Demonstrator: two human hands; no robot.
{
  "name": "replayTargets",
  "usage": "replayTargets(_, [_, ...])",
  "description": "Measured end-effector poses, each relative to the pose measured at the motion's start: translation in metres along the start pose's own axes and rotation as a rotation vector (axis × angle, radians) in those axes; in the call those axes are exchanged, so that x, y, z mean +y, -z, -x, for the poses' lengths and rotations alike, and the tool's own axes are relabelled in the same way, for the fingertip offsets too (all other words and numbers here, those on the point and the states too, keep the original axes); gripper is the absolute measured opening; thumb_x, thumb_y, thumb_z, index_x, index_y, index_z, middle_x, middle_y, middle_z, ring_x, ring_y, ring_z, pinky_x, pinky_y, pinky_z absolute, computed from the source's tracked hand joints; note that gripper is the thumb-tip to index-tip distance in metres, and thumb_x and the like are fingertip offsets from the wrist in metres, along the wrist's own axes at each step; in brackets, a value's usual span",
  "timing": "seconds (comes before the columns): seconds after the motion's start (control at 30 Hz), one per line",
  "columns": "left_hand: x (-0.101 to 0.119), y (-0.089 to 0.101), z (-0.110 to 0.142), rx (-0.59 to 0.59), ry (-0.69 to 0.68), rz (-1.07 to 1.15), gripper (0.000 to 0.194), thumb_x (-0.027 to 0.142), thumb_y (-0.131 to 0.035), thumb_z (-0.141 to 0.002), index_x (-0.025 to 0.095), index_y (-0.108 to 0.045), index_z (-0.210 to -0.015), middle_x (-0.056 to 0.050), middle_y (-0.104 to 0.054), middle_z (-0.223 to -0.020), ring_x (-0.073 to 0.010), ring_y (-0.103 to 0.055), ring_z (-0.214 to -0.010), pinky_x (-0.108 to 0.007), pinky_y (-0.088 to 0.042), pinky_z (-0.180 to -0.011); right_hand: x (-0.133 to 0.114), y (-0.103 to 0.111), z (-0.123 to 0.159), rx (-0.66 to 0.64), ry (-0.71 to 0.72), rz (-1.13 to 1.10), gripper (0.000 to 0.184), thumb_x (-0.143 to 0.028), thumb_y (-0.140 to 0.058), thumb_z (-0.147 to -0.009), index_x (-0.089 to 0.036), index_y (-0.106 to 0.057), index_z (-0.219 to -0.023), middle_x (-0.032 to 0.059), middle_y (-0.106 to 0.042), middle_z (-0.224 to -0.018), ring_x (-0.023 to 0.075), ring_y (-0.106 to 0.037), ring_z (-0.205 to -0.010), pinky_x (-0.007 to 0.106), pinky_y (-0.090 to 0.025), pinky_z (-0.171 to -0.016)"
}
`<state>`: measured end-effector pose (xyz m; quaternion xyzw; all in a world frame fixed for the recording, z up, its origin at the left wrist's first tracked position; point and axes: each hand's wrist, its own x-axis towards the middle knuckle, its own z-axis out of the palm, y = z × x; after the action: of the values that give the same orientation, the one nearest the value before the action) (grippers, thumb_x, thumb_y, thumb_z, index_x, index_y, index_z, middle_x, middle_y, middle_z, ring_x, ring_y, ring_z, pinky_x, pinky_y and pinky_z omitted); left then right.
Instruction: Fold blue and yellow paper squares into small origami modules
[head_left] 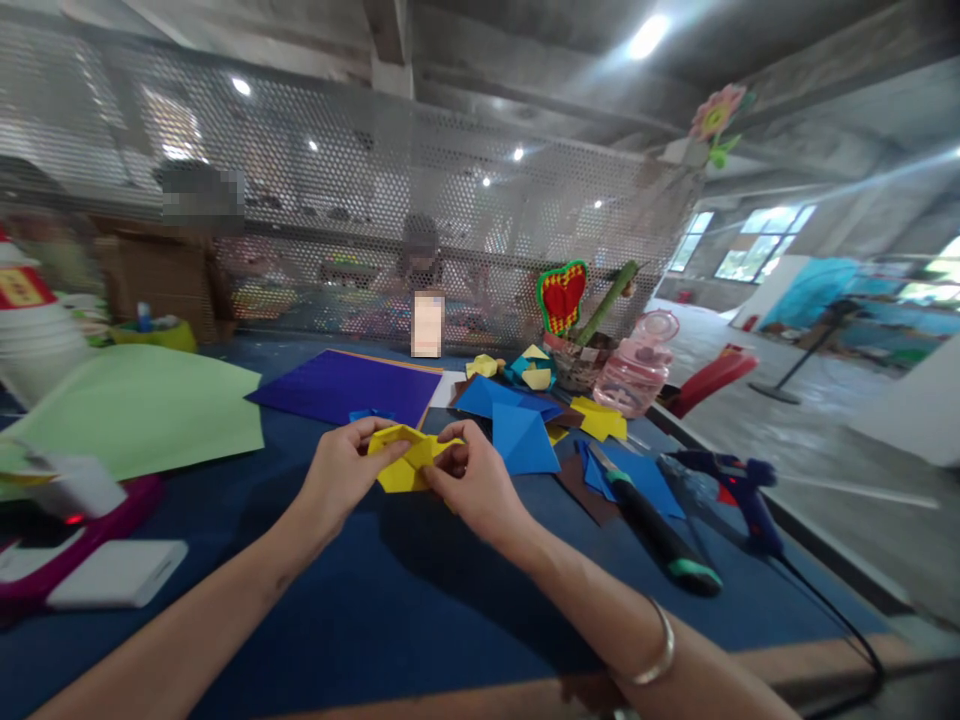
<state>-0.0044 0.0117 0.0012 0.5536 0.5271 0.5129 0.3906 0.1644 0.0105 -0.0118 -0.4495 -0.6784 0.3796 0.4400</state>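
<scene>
A folded piece of yellow paper (pixel 405 470) is held up over the blue table, in the middle of the head view. My left hand (pixel 341 465) pinches its left side between thumb and fingers. On the other side, my right hand (pixel 476 475) grips the right edge, thumb and fingertips pressed together. Behind my hands lies a stack of purple paper sheets (pixel 345 385). To the right of them are blue paper pieces (pixel 521 435), and beyond these sit small folded yellow and teal paper shapes (pixel 531 370).
A cutter knife with a black-green handle (pixel 660 530) and a corded glue gun (pixel 750 490) lie on the right. Behind them stands a pink bottle (pixel 636 370). Light green paper (pixel 150 410) and a white power bank-like box (pixel 120 573) are on the left. A perforated screen (pixel 480 190) closes the back.
</scene>
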Motion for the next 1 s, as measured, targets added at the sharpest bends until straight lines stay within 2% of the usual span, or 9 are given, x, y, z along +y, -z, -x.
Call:
replayTargets(0.07, [0.0,0.001,0.0,-0.016,-0.017,-0.029,0.027,0.037,-0.069,-0.063,0.016,-0.067,-0.081,-0.002,-0.068,-0.072,-0.016,-0.062,-0.064,-0.024,-0.046,-0.059,-0.001,0.001,0.0,-0.004,0.0,0.002,0.034,-0.022,-0.064,-0.076,-0.024,-0.046,-0.105,-0.0044,-0.063,-0.071,0.0134,-0.062,-0.062,0.024,-0.049,-0.057])
replayTargets(0.13, [0.001,0.001,0.001,-0.039,-0.089,-0.112,0.022,0.035,-0.067,-0.066,0.017,-0.067,-0.077,-0.001,-0.067,-0.07,-0.0158,-0.061,-0.065,-0.024,-0.046,-0.06,-0.003,0.003,0.0,-0.004,0.047,0.034,0.033,-0.026,-0.061,-0.081,-0.024,-0.049,-0.111,-0.0027,-0.065,-0.075,0.0134,-0.062,-0.063,0.024,-0.049,-0.057])
replayTargets(0.27, [0.001,0.0,0.004,-0.079,-0.179,-0.205,0.015,0.032,-0.062,-0.071,0.019,-0.067,-0.076,0.0,-0.068,-0.071,-0.0162,-0.063,-0.068,-0.024,-0.046,-0.063,-0.006,0.006,-0.001,0.011,0.2,0.183,0.006,-0.025,-0.058,-0.085,-0.02,-0.062,-0.086,-0.0007,-0.064,-0.074,0.0131,-0.062,-0.067,0.023,-0.048,-0.059])
replayTargets(0.33, [0.001,-0.002,0.005,-0.079,-0.198,-0.248,0.013,0.03,-0.06,-0.073,0.02,-0.067,-0.078,0.0,-0.069,-0.073,-0.0163,-0.063,-0.069,-0.025,-0.046,-0.063,-0.006,0.007,-0.002,0.043,0.247,0.223,0.005,-0.02,-0.06,-0.083,-0.019,-0.063,-0.079,0.0001,-0.064,-0.076,0.0124,-0.062,-0.068,0.022,-0.049,-0.061])
replayTargets(0.47, [0.001,-0.004,0.009,-0.011,-0.292,-0.361,0.011,0.026,-0.057,-0.076,0.02,-0.067,-0.079,0.0,-0.069,-0.074,-0.0161,-0.062,-0.069,-0.025,-0.045,-0.065,-0.008,0.006,-0.001,0.11,0.359,0.208,0.005,-0.016,-0.061,-0.083,-0.019,-0.064,-0.085,0.003,-0.064,-0.09,0.0128,-0.063,-0.078,0.021,-0.05,-0.063])
replayTargets(0.6, [0.0,-0.004,0.014,0.051,-0.39,-0.374,0.017,0.013,-0.053,-0.073,0.021,-0.066,-0.081,0.002,-0.068,-0.075,-0.014,-0.062,-0.068,-0.023,-0.044,-0.064,-0.011,0.006,0.0,0.121,0.43,0.236,0.008,-0.015,-0.061,-0.083,-0.018,-0.063,-0.075,0.0041,-0.064,-0.091,0.0137,-0.062,-0.081,0.022,-0.051,-0.065])
replayTargets(0.77, [0.001,-0.003,0.018,0.1,-0.474,-0.374,0.027,0.006,-0.048,-0.069,0.021,-0.063,-0.086,0.002,-0.067,-0.079,-0.0129,-0.061,-0.068,-0.022,-0.044,-0.065,-0.013,0.008,-0.001,0.06,0.407,0.27,0.008,-0.018,-0.059,-0.085,-0.017,-0.065,-0.08,0.0052,-0.068,-0.094,0.0147,-0.063,-0.08,0.025,-0.051,-0.07])
replayTargets(0.87, [0.002,-0.001,0.018,0.1,-0.49,-0.37,0.029,0.004,-0.045,-0.069,0.021,-0.063,-0.084,0.002,-0.067,-0.078,-0.0124,-0.06,-0.067,-0.022,-0.044,-0.064,-0.016,0.01,-0.002,-0.037,0.303,0.222,0.01,-0.021,-0.058,-0.086,-0.017,-0.066,-0.082,0.003,-0.07,-0.083,0.014,-0.063,-0.073,0.024,-0.049,-0.067])
replayTargets(1.0, [0.005,0.001,0.016,0.069,-0.457,-0.281,0.023,0.008,-0.047,-0.073,0.021,-0.063,-0.085,0.0,-0.068,-0.081,-0.014,-0.062,-0.074,-0.023,-0.046,-0.068,-0.019,0.011,-0.003,-0.093,0.207,0.062,0.015,-0.026,-0.06,-0.083,-0.016,-0.064,-0.072,0.0009,-0.066,-0.07,0.0131,-0.06,-0.066,0.023,-0.046,-0.062])
